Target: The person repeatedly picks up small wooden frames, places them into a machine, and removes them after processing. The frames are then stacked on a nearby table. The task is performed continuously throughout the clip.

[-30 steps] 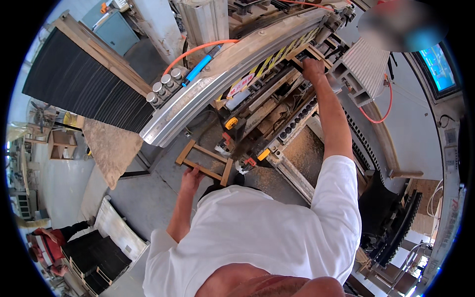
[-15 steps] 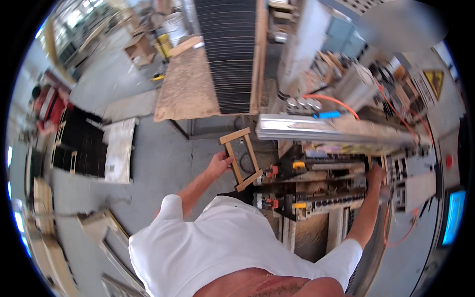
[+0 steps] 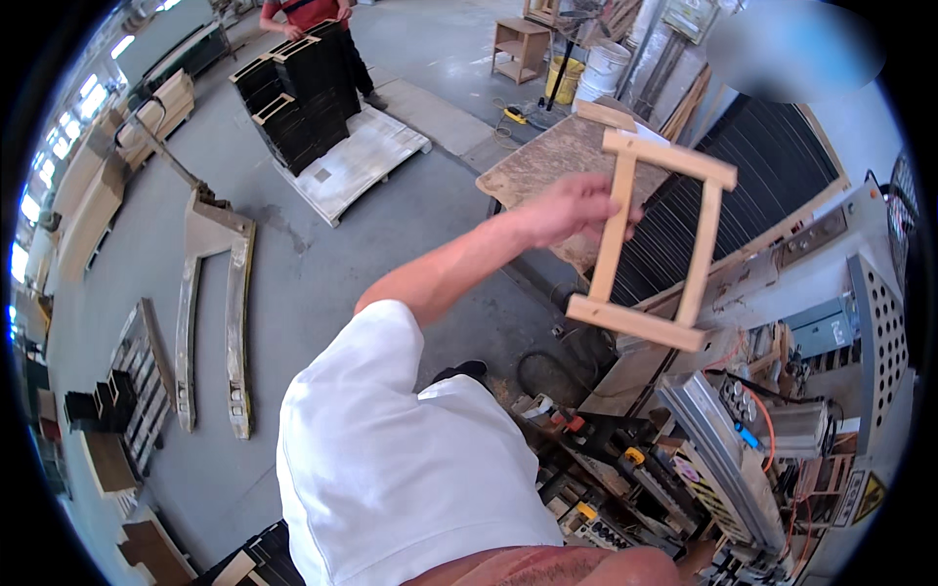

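My left hand (image 3: 576, 207) is raised and closed around one long side of a small wooden frame (image 3: 699, 239). The frame has two long rails and two crosspieces that stick out past them. It hangs tilted in the air in front of a dark slatted panel (image 3: 752, 181) and a worn board-topped table (image 3: 528, 166). Some fingers are hidden behind the rail. My right hand does not show; the machine (image 3: 625, 469) with clamps and an aluminium beam (image 3: 728, 459) stands at my lower right.
A co-worker (image 3: 313, 15) stands at a stack of black frames (image 3: 303, 98) on a pale pallet (image 3: 362, 171). A pallet jack (image 3: 215, 230) is on the floor at left, beside a slatted pallet (image 3: 142, 391). Buckets (image 3: 604, 68) and a hose (image 3: 547, 366) are farther right.
My left hand has lifted the wooden frame up from beside the machine, toward the table. The view has swung left. My right hand, earlier at the machine's far end, has left the picture.
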Available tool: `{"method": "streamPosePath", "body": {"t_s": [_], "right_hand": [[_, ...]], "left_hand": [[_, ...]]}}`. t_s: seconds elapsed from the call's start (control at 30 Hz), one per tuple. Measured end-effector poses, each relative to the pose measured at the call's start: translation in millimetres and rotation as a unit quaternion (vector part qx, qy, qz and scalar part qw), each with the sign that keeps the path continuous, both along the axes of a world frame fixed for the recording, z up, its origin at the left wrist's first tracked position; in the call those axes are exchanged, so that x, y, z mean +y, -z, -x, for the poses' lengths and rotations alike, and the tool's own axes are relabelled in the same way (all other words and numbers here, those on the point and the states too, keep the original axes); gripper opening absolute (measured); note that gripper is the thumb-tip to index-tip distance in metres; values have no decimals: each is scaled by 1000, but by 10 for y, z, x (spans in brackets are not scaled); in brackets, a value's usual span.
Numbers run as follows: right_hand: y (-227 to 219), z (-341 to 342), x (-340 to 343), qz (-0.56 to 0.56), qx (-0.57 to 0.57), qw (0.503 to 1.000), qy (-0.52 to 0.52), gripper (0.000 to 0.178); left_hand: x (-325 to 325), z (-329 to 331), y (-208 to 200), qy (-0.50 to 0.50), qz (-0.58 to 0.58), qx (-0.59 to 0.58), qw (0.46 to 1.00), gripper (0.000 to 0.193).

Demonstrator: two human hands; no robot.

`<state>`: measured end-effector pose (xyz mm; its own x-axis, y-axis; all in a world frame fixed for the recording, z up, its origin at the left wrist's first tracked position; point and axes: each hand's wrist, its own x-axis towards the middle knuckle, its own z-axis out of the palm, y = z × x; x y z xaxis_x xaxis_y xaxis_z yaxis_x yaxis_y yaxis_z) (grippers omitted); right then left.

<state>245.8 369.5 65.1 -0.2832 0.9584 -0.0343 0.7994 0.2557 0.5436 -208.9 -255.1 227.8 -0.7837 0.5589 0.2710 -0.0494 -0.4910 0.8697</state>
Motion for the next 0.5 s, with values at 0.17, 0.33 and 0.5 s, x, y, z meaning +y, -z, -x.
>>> {"method": "streamPosePath", "body": {"t_s": [0.17, 0.33, 0.5], "right_hand": [[-296, 82, -397, -60, 198, 976, -73, 48], [-705, 365, -1157, -128, 420, 894, -88, 42], [-1211, 1020, -2577, -87, 646, 740, -165, 12]], "left_hand": [[146, 891, -638, 32, -159, 52, 985, 27], [479, 1818, -1414, 51, -215, 82, 972, 20], [1054, 2933, -2069, 84, -212, 50, 972, 19]]}}
